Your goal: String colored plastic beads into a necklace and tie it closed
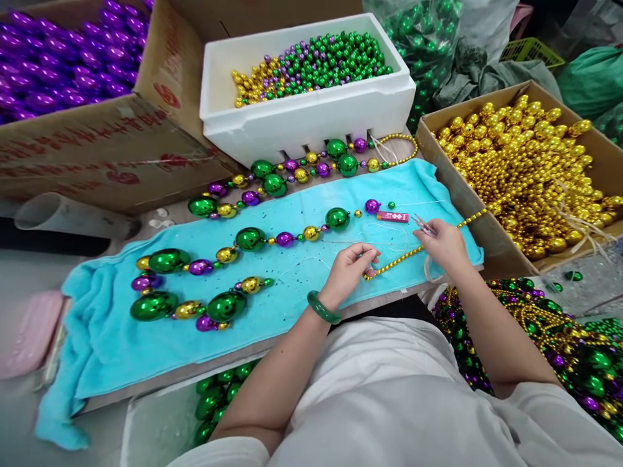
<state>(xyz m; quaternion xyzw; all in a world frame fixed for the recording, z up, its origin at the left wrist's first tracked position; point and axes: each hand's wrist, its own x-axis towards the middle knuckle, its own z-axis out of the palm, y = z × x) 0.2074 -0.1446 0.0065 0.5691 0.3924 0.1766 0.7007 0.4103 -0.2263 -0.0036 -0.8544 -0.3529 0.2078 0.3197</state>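
My left hand [351, 267] is closed, with thumb and finger pinching the end of a gold bead strand [395, 262] just above the turquoise towel [195, 350]. That strand runs up to my right hand [442, 245], closed around what looks like small scissors [424, 224], blades pointing left. Beyond the right hand, gold beads continue toward the cardboard box. A bent row of large green, purple and gold beads [251, 239] lies on the towel, partly threaded. Near my hands are a loose purple bead [372, 205], a dark red packet [392, 217] and thin white thread.
A second bead garland [274, 185] lies behind the towel, by a white foam box [306, 110] of small beads. Cardboard boxes hold purple beads [68, 58] and gold beads [506, 168]. Finished-looking strands [549, 324] are heaped at right. A pink box [32, 331] stands at left.
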